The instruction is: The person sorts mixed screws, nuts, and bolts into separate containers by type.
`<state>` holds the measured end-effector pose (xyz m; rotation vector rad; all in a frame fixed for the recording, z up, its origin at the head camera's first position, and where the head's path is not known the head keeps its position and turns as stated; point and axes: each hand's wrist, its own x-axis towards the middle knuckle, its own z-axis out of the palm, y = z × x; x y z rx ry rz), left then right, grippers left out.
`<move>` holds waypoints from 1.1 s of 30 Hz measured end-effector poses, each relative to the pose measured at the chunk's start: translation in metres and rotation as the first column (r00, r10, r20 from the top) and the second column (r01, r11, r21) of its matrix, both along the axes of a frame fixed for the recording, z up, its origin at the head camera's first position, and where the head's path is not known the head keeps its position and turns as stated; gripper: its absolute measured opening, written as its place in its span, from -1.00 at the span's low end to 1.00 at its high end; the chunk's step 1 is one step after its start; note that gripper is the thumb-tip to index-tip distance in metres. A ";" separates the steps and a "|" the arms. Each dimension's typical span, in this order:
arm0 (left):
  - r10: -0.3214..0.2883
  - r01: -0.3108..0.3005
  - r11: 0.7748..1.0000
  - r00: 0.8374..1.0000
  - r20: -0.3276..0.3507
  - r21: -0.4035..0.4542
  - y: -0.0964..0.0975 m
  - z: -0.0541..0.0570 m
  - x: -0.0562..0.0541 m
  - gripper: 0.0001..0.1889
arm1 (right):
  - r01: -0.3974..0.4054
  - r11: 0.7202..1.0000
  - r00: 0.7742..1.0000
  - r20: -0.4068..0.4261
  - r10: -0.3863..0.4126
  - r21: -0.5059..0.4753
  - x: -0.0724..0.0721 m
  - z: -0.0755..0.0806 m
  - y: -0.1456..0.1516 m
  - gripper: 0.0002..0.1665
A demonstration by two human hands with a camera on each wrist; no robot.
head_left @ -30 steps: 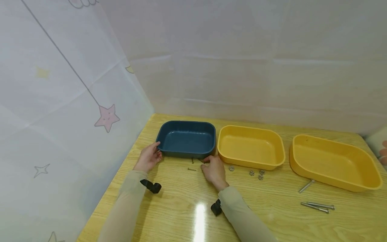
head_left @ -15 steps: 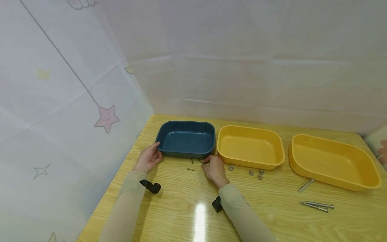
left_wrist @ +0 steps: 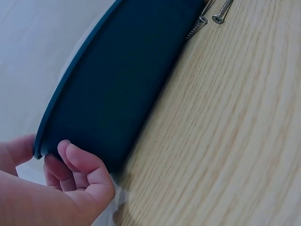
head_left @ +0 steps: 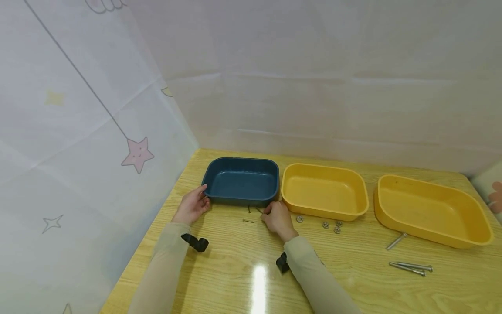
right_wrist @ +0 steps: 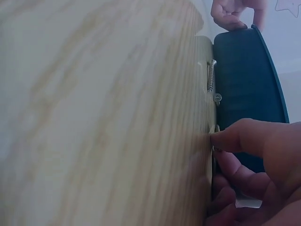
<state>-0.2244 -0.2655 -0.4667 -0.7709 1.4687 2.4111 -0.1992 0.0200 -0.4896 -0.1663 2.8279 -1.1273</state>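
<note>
My left hand (head_left: 191,206) grips the near left corner of the dark blue tray (head_left: 243,203); in the left wrist view its thumb is over the rim and the fingers curl against the outer wall. Just in front of the tray's near right corner, my right hand (head_left: 279,219) pinches a small screw (head_left: 259,210) between thumb and index finger, the screw mostly hidden by the fingertips. Two more screws lie to the left: one screw (head_left: 249,209) by the tray wall, another screw (head_left: 248,220) nearer me. The right wrist view shows the fingers low against the table.
A yellow tray (head_left: 319,212) stands right of the blue one, with several hex nuts (head_left: 325,225) before it. Another yellow tray (head_left: 431,234) is farther right. A bolt (head_left: 397,240) and two longer bolts (head_left: 411,267) lie in front of it on the wooden table (head_left: 219,279).
My right hand's thumb and index finger have drawn together at the screw, slightly back from the tray. The left hand stays on the tray corner.
</note>
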 end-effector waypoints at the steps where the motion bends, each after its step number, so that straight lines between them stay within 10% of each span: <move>1: 0.001 -0.001 1.000 1.000 0.001 -0.002 0.000 0.000 0.000 -0.86 | -0.005 1.000 1.000 -0.003 0.005 0.003 -0.001 0.000 0.000 -0.92; 33: -0.007 0.007 1.000 1.000 0.002 -0.020 0.001 -0.003 -0.003 -0.83 | -0.201 0.957 0.977 -0.034 0.213 0.207 -0.004 0.002 0.007 -0.35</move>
